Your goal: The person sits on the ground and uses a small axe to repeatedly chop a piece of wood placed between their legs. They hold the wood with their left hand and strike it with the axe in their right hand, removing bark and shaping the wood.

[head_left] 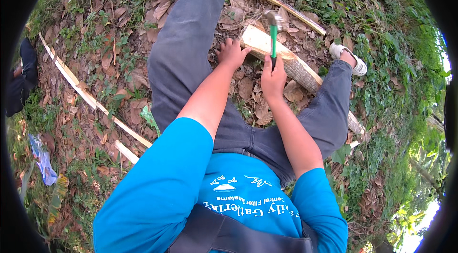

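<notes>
A split log [298,69] with rough bark on its side and a pale cut face lies between my legs, running from the middle toward the right. My right hand [273,81] is wrapped round the black grip of a claw hammer [274,33] with a green handle. Its metal head, slightly blurred, is over the far edge of the log's pale face. At the log's left end is my left hand [231,54], fingers spread over the leaf litter and thumb near or against the wood. Whether that thumb presses on the log, I cannot tell.
Long pale wood strips lie on the leafy ground, one [78,86] curving along the left, another [291,10] beyond the log. A short pale piece [126,152] rests beside my left leg. A blue plastic bag [43,160] and a dark object [28,76] are far left.
</notes>
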A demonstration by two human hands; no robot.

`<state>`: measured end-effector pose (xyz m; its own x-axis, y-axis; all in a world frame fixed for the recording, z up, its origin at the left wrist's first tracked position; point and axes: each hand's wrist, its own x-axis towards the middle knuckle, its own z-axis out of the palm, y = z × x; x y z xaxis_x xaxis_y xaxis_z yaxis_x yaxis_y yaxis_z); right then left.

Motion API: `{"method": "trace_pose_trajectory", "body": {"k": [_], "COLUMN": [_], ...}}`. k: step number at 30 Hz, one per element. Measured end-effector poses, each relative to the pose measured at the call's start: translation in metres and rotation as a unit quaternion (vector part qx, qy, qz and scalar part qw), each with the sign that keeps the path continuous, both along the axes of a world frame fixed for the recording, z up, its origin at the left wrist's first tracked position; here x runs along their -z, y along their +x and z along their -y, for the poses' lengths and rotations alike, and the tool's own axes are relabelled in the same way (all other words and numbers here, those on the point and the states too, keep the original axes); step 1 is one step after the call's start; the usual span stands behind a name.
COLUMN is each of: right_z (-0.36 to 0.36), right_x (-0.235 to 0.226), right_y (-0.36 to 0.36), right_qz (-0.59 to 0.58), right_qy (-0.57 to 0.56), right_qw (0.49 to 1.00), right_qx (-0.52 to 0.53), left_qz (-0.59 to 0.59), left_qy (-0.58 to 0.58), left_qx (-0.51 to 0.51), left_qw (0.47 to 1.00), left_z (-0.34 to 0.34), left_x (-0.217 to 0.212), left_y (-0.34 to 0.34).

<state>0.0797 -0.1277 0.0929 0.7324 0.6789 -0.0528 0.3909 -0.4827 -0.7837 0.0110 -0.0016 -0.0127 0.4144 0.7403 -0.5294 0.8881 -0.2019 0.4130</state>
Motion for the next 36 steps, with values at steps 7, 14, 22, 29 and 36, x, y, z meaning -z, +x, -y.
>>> {"method": "trace_pose_trajectory", "body": {"k": [7, 14, 22, 29, 36], "right_z": [0.025, 0.001, 0.024, 0.027, 0.007], "right_x": [0.023, -0.032, 0.023, 0.005, 0.049], "right_y": [0.007, 0.02, 0.006, -0.003, 0.024], "right_qz": [-0.029, -0.05, -0.01, -0.036, 0.018], "right_qy": [0.082, 0.129, 0.057, 0.084, -0.277], "right_qw": [0.996, 0.99, 0.997, 0.996, 0.956], "right_qx": [-0.022, -0.003, -0.055, -0.019, -0.092], "left_qz": [0.006, -0.016, 0.001, 0.0, -0.004], "left_qy": [0.006, -0.019, -0.026, -0.016, -0.008], "left_qx": [-0.001, -0.004, -0.012, -0.008, 0.014], "left_qw": [1.0, 1.0, 1.0, 1.0, 1.0], "left_z": [0.002, -0.002, -0.001, 0.0, 0.0], "left_x": [-0.004, -0.003, -0.008, -0.002, -0.006], "left_y": [0.003, 0.001, 0.006, -0.001, 0.005]}}
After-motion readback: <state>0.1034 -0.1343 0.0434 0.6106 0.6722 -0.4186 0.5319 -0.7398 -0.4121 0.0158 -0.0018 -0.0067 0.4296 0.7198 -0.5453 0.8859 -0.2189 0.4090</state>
